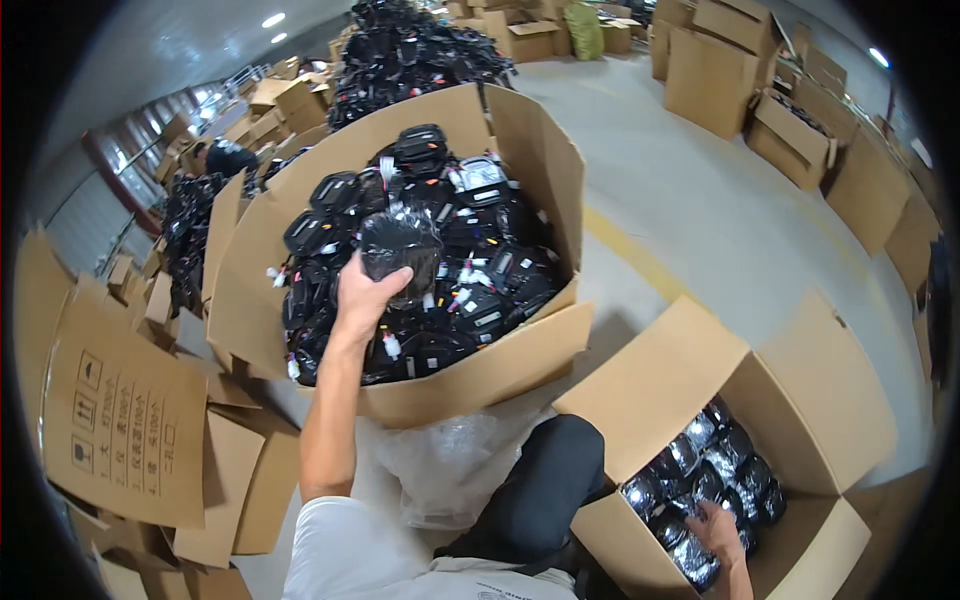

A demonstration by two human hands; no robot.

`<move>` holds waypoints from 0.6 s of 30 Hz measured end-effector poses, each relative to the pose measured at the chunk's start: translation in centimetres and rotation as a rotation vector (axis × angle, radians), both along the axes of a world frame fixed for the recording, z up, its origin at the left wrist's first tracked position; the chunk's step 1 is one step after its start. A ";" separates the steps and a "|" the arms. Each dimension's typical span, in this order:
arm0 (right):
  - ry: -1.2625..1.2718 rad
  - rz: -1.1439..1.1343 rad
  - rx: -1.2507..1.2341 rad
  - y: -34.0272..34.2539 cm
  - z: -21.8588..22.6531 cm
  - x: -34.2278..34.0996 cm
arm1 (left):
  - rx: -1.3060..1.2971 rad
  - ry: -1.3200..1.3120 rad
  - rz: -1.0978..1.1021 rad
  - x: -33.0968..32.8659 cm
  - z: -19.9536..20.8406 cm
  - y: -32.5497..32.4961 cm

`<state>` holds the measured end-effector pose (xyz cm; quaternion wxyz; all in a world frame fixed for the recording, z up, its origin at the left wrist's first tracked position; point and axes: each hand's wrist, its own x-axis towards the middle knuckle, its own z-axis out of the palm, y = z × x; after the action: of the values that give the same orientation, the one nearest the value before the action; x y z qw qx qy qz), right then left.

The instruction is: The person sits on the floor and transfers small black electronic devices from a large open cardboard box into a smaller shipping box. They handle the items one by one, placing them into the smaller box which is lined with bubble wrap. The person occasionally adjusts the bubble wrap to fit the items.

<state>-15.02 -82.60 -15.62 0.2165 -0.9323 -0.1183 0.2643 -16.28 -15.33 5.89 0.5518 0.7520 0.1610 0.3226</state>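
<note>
My left hand (368, 290) is closed around a black plastic-cased unit in clear wrap (402, 243), thumb across its near side. It is held above a large open carton (450, 400) heaped with similar black units (480, 310), many trailing wires with white connectors. At the lower right, my right hand (716, 532) reaches into a second open carton (680, 375). Its fingers are apart and rest on shiny wrapped black units (706, 482) packed close together there. The undersides of those fingers are hidden.
Clear plastic sheeting (440, 470) lies by my knee. Flattened and open cartons (120, 400) crowd the left. A tall heap of black units (415, 60) rises behind the large carton. Another person (228, 157) bends at the far left. More cartons (710, 80) line the right.
</note>
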 end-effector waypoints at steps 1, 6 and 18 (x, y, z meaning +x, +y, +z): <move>-0.012 0.003 0.016 0.7 1.0 0.4 | -0.055 -0.093 -0.082 -0.1 1.1 -0.9; -0.252 0.046 0.290 4.8 6.5 1.3 | -0.420 -0.337 -0.624 2.3 2.8 -8.1; -0.637 -0.418 1.060 4.0 21.8 3.0 | -1.051 -0.004 -1.492 10.0 -7.9 -32.0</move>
<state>-11.97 -78.61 6.19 0.6484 -0.7351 -0.1072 -0.1667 -6.31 -47.29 -1.99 0.8891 0.3123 -0.2418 -0.2314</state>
